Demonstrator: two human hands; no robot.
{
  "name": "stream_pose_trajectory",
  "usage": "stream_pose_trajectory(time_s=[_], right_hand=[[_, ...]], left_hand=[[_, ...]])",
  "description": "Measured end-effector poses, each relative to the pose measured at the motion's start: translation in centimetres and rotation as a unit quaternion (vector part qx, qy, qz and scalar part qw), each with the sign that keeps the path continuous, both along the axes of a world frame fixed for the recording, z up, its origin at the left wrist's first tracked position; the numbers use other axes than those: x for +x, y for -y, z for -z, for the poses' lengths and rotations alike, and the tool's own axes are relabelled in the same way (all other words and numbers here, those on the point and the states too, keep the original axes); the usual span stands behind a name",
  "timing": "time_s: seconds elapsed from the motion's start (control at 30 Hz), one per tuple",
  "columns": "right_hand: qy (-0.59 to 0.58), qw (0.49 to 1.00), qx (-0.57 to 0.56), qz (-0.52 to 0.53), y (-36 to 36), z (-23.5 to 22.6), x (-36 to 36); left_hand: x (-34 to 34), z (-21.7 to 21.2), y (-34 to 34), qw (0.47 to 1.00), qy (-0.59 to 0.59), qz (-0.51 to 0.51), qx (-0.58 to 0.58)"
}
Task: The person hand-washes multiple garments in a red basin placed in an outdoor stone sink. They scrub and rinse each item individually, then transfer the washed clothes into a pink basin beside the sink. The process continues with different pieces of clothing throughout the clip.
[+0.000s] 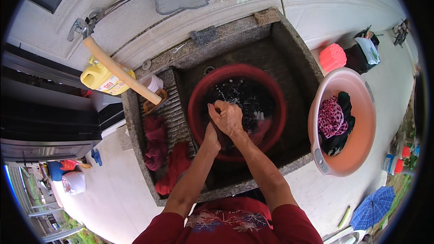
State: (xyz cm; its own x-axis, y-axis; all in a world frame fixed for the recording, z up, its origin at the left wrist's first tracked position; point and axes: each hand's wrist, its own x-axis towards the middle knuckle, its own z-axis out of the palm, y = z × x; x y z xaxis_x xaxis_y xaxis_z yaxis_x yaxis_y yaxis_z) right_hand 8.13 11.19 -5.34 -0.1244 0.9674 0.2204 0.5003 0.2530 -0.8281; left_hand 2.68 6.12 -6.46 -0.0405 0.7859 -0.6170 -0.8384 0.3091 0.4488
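Observation:
A red round basin (pixel 195 108) stands in a grey stone sink (pixel 289 49), filled with dark water and some suds (pixel 244 92). Both hands meet over the basin's near left side. My right hand (pixel 227 116) is clenched on top. Just under it my left hand (pixel 211 136) is partly covered. Together they grip a wet dark garment (pixel 223 141), bunched between them and trailing into the water. A pinkish cloth (pixel 261 129) lies in the basin to their right.
Wet red clothes (pixel 156 147) lie on the ribbed washboard left of the basin. A tan hose (pixel 120 73) runs from a tap over a yellow detergent jug (pixel 97 79). On the ground to the right sit a pink tub (pixel 361 126) holding patterned and black clothes, a pink stool (pixel 332 56) and a blue umbrella (pixel 373 205).

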Motion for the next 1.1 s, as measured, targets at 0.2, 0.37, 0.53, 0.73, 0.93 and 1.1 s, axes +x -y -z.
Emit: stream_pose_trajectory(time_s=[0.2, 0.37, 0.53, 0.73, 0.93, 1.1], right_hand=[[0.018, 0.990, 0.108, -0.092, 4.4, -0.7, -0.6], [0.082, 0.995, 0.050, -0.022, -3.1, 5.7, 5.6], [0.133, 0.981, -0.053, 0.128, -3.4, 9.2, 7.0], [0.270, 0.929, 0.018, -0.251, 1.6, 16.3, 7.0], [-0.135, 0.945, -0.290, -0.074, -1.5, 10.1, 5.5], [-0.047, 0.989, -0.017, -0.141, 7.1, -1.6, -1.0]], left_hand=[[-3.8, 6.9, 2.3, 0.952, 0.124, 0.040, 0.277], [-1.4, 4.0, 0.3, 0.990, -0.088, 0.078, -0.077], [-4.0, 7.2, 0.3, 0.937, -0.344, 0.056, -0.021], [-5.2, 12.7, 2.1, 0.687, -0.630, 0.352, -0.079], [-4.2, 7.6, 1.5, 0.989, 0.036, -0.095, -0.103], [-2.5, 5.5, 1.3, 0.992, 0.121, -0.035, -0.014]])
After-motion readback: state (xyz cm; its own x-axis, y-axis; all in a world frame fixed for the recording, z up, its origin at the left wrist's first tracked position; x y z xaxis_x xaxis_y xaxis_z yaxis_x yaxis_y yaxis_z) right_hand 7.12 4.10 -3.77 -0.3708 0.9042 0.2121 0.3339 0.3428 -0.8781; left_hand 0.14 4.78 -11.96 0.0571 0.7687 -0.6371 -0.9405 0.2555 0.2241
